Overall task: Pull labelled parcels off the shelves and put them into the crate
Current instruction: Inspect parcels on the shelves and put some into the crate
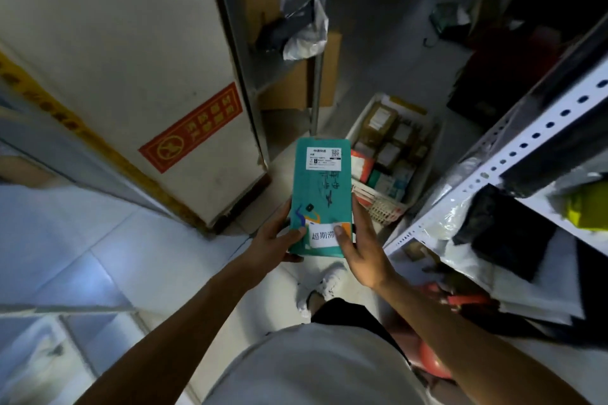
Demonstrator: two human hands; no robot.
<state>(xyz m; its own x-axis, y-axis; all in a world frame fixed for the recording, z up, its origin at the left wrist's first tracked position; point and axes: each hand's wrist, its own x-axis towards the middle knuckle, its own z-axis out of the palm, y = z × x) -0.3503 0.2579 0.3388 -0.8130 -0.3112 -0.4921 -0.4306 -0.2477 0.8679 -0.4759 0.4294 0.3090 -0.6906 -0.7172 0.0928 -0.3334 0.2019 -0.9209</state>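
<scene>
Parcel (320,194): teal, labelled, held upright
Left hand (274,242): grip closed on parcel
Right hand (360,240): grip closed on parcel
Crate (358,117): 1 o'clock of parcel, holds parcels

A teal parcel (320,194) of smooth, slightly glossy plastic film is shown, bearing matt white paper labels. The shelf upright (513,154) is seen to be white-painted perforated metal. The crate (358,122) appears as white plastic, filled with brown cardboard boxes (381,122). The floor (98,240) is finished in glossy pale tile.
</scene>
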